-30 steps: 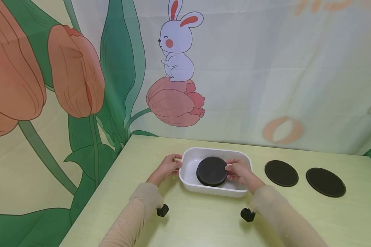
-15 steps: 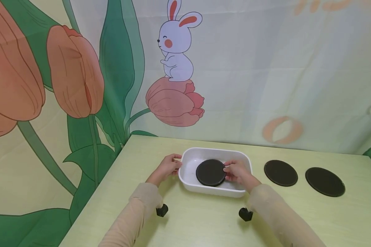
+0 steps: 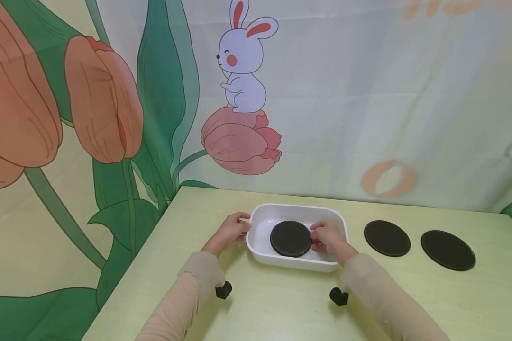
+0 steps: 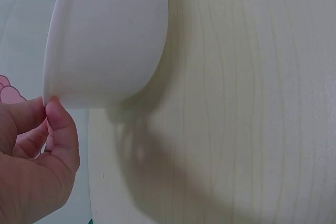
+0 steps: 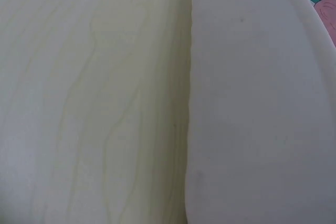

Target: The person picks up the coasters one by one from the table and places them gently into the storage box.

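Note:
A white rectangular dish (image 3: pixel 297 263) with rounded corners stands on the table, lengthwise across the head view. Inside it a round black disc with a thin rim (image 3: pixel 290 238) lies flat; whether another is under it I cannot tell. My left hand (image 3: pixel 232 229) pinches the dish's left end at the rim, thumb and finger on the wall, as the left wrist view also shows. My right hand (image 3: pixel 327 238) reaches into the dish's right half, fingertips loosely bent at the disc's right edge. The right wrist view shows only the dish's outer wall (image 5: pixel 257 108), not the hand.
Two more round black discs lie flat on the table, a nearer one (image 3: pixel 387 238) right of the dish and another (image 3: pixel 448 250) farther right. A printed curtain (image 3: pixel 324 118) hangs behind the pale table (image 3: pixel 277 308). Black knobs (image 3: pixel 224 290) show under both wrists.
The black disc has come down in my right hand onto the dish's bottom, and the right fingers have eased off its edge. My left hand keeps its place on the rim.

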A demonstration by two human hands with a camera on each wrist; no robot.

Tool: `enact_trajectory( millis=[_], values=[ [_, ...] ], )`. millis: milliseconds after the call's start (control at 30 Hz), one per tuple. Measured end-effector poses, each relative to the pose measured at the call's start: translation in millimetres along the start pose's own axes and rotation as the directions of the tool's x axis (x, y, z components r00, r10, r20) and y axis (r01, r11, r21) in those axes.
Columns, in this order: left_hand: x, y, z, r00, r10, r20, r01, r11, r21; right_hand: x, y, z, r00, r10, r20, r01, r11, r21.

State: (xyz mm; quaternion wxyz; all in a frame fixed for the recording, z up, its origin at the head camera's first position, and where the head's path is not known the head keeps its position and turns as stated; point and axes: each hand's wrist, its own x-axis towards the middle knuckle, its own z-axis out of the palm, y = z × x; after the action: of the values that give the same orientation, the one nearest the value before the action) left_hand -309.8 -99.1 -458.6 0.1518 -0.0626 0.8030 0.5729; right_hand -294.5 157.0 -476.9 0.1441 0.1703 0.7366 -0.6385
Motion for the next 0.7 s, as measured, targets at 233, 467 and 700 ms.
enact_trajectory(
  millis=[233, 467, 700],
  values=[
    [-1.3, 1.4, 0.4, 1.000, -0.001, -0.002, 0.001, 1.000, 0.004, -3, -3, 0.0, 1.000, -0.013, -0.014, 0.013, 1.000, 0.001],
    [-1.2, 2.2, 0.6, 1.000, -0.013, -0.005, 0.013, 1.000, 0.008, -12, -13, -5.2, 0.997, -0.057, 0.042, 0.058, 0.998, -0.020],
    [-0.2, 0.7, 0.4, 1.000, -0.007, -0.009, 0.007, 1.000, -0.011, -23, -31, -22.2, 0.994, -0.072, 0.083, 0.077, 0.996, -0.054]
  ],
)
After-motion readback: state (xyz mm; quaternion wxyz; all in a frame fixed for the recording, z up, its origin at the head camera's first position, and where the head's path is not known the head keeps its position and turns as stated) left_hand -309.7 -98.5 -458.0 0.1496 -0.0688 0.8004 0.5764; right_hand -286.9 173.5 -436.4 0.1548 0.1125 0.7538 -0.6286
